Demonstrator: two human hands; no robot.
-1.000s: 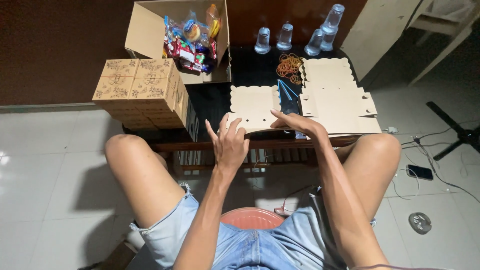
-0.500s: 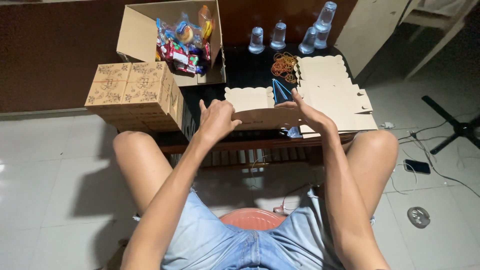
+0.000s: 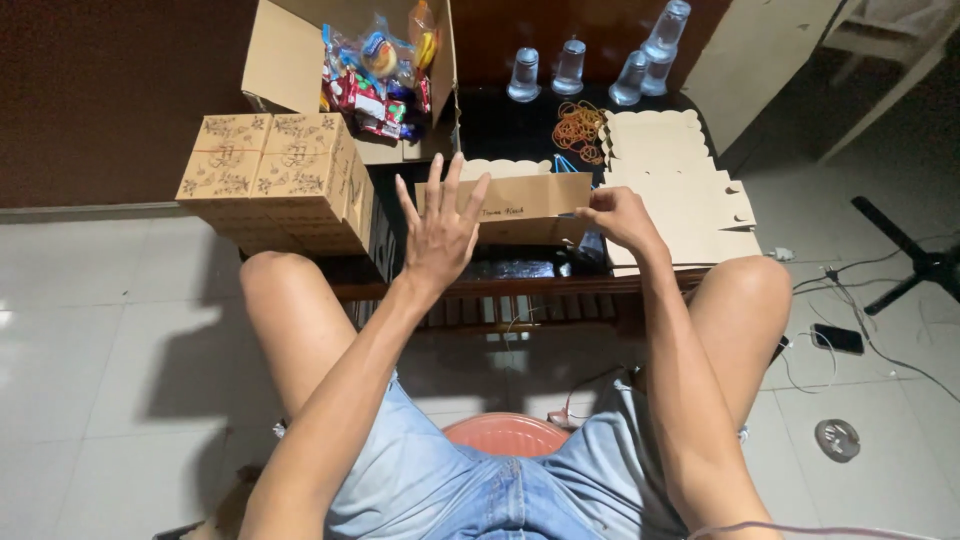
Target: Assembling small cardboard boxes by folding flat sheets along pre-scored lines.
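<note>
A flat brown cardboard box blank (image 3: pixel 520 200) with a scalloped top edge is lifted upright over the dark low table (image 3: pixel 510 130). My right hand (image 3: pixel 612 215) pinches its right end. With fingers spread wide, my left hand (image 3: pixel 438 230) lies flat against the blank's left part. A stack of more flat blanks (image 3: pixel 680 185) lies just right of my right hand. Several folded, printed cardboard boxes (image 3: pixel 280 180) are stacked at the table's left.
An open carton of colourful snack packets (image 3: pixel 375 70) stands at the back left. Clear plastic cups (image 3: pixel 600 65) and a heap of orange rubber bands (image 3: pixel 578 125) sit at the back. A phone (image 3: pixel 838 339), cables and a fan base (image 3: pixel 925 265) lie on the tiled floor, right.
The blank went from lying flat on the table to standing upright. My left hand opened from gripping its left side to pressing flat with spread fingers. My right hand kept its hold.
</note>
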